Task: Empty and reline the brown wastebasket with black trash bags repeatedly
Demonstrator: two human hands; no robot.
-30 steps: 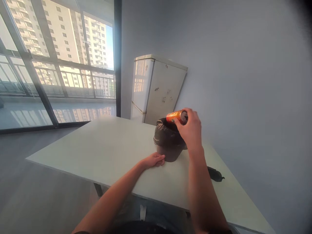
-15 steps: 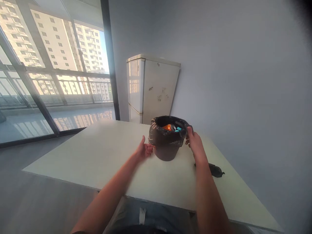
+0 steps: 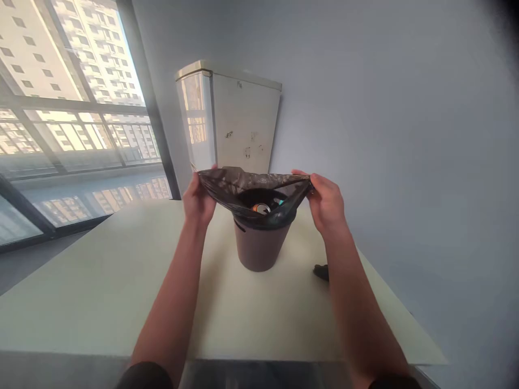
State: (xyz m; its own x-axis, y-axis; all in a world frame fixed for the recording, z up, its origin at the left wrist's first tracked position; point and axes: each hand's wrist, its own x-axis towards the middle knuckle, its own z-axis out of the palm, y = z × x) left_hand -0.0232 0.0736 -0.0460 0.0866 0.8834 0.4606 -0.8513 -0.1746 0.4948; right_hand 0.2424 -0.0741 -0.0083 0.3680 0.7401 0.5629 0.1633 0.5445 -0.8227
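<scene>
A brown trash can (image 3: 261,249) stands upright on the table, lined with a black garbage bag (image 3: 221,190). My left hand (image 3: 198,201) pinches the bag's left edge, and my right hand (image 3: 325,201) grips its right edge. Between them the bag's mouth is stretched wide and raised above the rim. Down inside lie an orange can (image 3: 261,208) with its silver top showing and a small turquoise item (image 3: 279,201) that I cannot identify.
The pale table (image 3: 259,319) extends under both forearms. A dark rolled bundle (image 3: 321,272) lies on it, partly hidden behind my right forearm. Beyond the table stand a white refrigerator (image 3: 245,119) and a glass sliding door (image 3: 81,129); a grey wall rises to the right.
The bag's rim, folded down over the can before, is now pulled up and stretched sideways. My left hand has risen from beside the can to grip the bag; the view has shifted.
</scene>
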